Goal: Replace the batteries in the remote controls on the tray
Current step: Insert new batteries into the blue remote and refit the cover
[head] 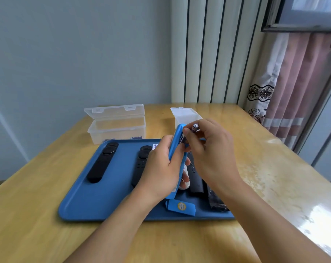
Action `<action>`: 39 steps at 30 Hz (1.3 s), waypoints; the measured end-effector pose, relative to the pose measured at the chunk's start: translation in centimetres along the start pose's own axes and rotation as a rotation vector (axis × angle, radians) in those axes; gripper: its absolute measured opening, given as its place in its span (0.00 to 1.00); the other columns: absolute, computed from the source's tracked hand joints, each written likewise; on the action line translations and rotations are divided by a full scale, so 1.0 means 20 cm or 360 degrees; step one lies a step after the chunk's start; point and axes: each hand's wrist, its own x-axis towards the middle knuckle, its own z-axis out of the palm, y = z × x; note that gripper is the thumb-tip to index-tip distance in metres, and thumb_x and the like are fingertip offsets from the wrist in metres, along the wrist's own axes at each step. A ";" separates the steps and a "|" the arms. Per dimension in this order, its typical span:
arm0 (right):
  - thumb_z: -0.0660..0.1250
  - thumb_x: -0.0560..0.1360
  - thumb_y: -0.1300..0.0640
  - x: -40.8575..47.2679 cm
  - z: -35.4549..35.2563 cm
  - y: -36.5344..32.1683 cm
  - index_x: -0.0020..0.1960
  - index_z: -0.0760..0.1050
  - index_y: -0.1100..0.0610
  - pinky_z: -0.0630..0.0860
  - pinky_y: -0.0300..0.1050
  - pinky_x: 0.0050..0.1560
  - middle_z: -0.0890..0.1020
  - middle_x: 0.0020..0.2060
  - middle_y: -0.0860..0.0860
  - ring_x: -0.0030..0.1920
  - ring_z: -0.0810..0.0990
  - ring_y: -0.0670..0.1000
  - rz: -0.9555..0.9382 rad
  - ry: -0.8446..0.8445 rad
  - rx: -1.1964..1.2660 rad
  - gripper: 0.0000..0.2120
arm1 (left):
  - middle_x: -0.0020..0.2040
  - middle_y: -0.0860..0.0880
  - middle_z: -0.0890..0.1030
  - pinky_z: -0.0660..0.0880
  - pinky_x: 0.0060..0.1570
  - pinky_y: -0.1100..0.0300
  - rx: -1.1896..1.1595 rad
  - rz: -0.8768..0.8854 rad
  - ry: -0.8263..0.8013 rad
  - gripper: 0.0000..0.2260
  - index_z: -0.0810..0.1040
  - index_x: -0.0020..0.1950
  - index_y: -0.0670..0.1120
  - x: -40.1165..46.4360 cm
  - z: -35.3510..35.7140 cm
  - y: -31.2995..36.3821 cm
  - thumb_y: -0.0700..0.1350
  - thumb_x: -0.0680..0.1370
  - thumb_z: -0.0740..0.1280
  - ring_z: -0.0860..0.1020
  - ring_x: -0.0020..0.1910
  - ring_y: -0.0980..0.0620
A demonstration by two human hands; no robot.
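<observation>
Our left hand [161,168] grips the blue remote [175,149] upright above the tray [81,202], fingers curled round it. Our right hand [212,154] pinches 1 battery [195,127] at the remote's top end. Below our fingers the cover [180,206] lies on the tray, with 2 black remotes [102,162] to the left.

Light wooden desk [255,168], glossy top, glare along right side, set against pale wall. Directly on desk: blue rectangular tray [81,202] with rounded corners, near front edge, centre. Behind tray, far left: clear plastic box [116,130], hinged lid standing open, touching or just beside tray's far rim. Far right of it, well apart: small white plastic box [185,115], lid up, partly hidden. Both boxes close to desk's back edge.
</observation>
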 end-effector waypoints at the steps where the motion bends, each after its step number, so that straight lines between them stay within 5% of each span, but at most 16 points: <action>1: 0.68 0.78 0.63 0.00 0.00 0.00 0.42 0.79 0.60 0.78 0.46 0.41 0.79 0.39 0.49 0.38 0.81 0.49 -0.0015 0.0002 -0.0031 0.05 | 0.34 0.52 0.80 0.77 0.27 0.53 0.0004 -0.0003 0.0002 0.07 0.74 0.51 0.49 0.00 0.00 0.00 0.49 0.85 0.60 0.81 0.28 0.41; 3: 0.68 0.78 0.63 0.00 -0.01 0.00 0.43 0.80 0.60 0.73 0.36 0.38 0.79 0.37 0.48 0.37 0.78 0.48 -0.0021 0.0031 -0.0062 0.06 | 0.36 0.50 0.81 0.78 0.27 0.51 -0.0025 -0.0020 0.0004 0.08 0.74 0.51 0.48 0.00 0.00 -0.01 0.50 0.85 0.60 0.81 0.27 0.42; 8: 0.69 0.78 0.64 -0.01 0.00 0.00 0.46 0.83 0.58 0.70 0.32 0.39 0.80 0.40 0.46 0.39 0.78 0.46 -0.0031 0.0058 0.0005 0.05 | 0.36 0.48 0.82 0.79 0.30 0.44 -0.0097 -0.0047 -0.0013 0.10 0.74 0.53 0.46 0.00 -0.01 0.01 0.51 0.85 0.59 0.80 0.26 0.44; 13: 0.64 0.79 0.63 -0.05 0.03 0.00 0.47 0.80 0.59 0.75 0.52 0.38 0.76 0.36 0.53 0.37 0.75 0.53 -0.0136 -0.0129 0.0030 0.06 | 0.33 0.51 0.80 0.77 0.26 0.55 -0.0208 -0.0092 0.0032 0.13 0.73 0.54 0.39 0.01 -0.01 0.03 0.49 0.85 0.59 0.78 0.26 0.51; 16: 0.62 0.81 0.63 -0.05 0.04 0.00 0.50 0.78 0.62 0.71 0.52 0.36 0.73 0.34 0.53 0.35 0.71 0.52 -0.0278 -0.0237 -0.0042 0.06 | 0.27 0.56 0.76 0.71 0.22 0.63 -0.0174 -0.0102 0.0079 0.14 0.72 0.54 0.36 0.01 -0.02 0.04 0.48 0.85 0.59 0.73 0.21 0.57; 18: 0.60 0.83 0.62 -0.07 0.04 -0.01 0.53 0.76 0.60 0.72 0.49 0.35 0.74 0.33 0.51 0.34 0.72 0.51 -0.0307 -0.0340 -0.0094 0.07 | 0.26 0.55 0.74 0.70 0.22 0.59 -0.0134 -0.0123 0.0117 0.13 0.72 0.52 0.37 0.02 -0.04 0.04 0.47 0.86 0.58 0.71 0.22 0.57; 22: 0.55 0.84 0.62 -0.03 0.02 0.00 0.67 0.71 0.48 0.72 0.44 0.31 0.72 0.27 0.44 0.28 0.70 0.46 0.0219 -0.0230 0.0420 0.17 | 0.32 0.45 0.79 0.77 0.24 0.51 -0.0203 -0.0144 0.0062 0.13 0.73 0.53 0.40 0.02 -0.05 0.03 0.49 0.86 0.58 0.77 0.26 0.45; 25: 0.52 0.85 0.62 0.01 -0.01 0.00 0.57 0.76 0.53 0.64 0.42 0.26 0.69 0.25 0.44 0.24 0.64 0.46 0.0737 -0.0228 0.0907 0.14 | 0.35 0.41 0.78 0.75 0.27 0.49 -0.0225 -0.0148 -0.0071 0.12 0.72 0.55 0.41 0.00 -0.04 0.04 0.50 0.86 0.58 0.75 0.26 0.43; 28: 0.57 0.85 0.55 0.02 -0.05 -0.03 0.45 0.75 0.58 0.67 0.41 0.23 0.72 0.24 0.46 0.22 0.69 0.46 0.1057 -0.0467 0.1266 0.14 | 0.34 0.41 0.77 0.73 0.27 0.49 -0.0241 -0.0147 -0.0150 0.11 0.73 0.55 0.42 0.00 -0.02 0.04 0.49 0.86 0.57 0.74 0.25 0.41; 31: 0.64 0.81 0.46 0.02 -0.05 -0.01 0.43 0.75 0.57 0.67 0.43 0.26 0.72 0.27 0.51 0.24 0.69 0.50 0.0932 -0.0653 0.1210 0.16 | 0.33 0.43 0.77 0.73 0.26 0.51 -0.0254 -0.0169 -0.0170 0.11 0.72 0.55 0.41 0.00 -0.02 0.04 0.48 0.86 0.57 0.74 0.24 0.42; 35: 0.67 0.80 0.49 0.01 -0.03 0.05 0.47 0.77 0.58 0.68 0.47 0.28 0.77 0.39 0.62 0.26 0.71 0.55 0.0818 -0.0646 0.1063 0.12 | 0.34 0.41 0.78 0.74 0.25 0.52 -0.0186 -0.0165 -0.0197 0.11 0.71 0.56 0.42 0.00 -0.02 0.03 0.49 0.86 0.57 0.76 0.24 0.43; 39: 0.66 0.81 0.52 0.02 -0.04 0.06 0.51 0.76 0.62 0.67 0.45 0.28 0.78 0.33 0.59 0.24 0.72 0.55 0.0652 -0.0690 0.0951 0.12 | 0.35 0.42 0.80 0.76 0.25 0.52 -0.0106 -0.0168 -0.0171 0.10 0.72 0.55 0.43 0.00 -0.02 0.02 0.49 0.86 0.57 0.77 0.24 0.43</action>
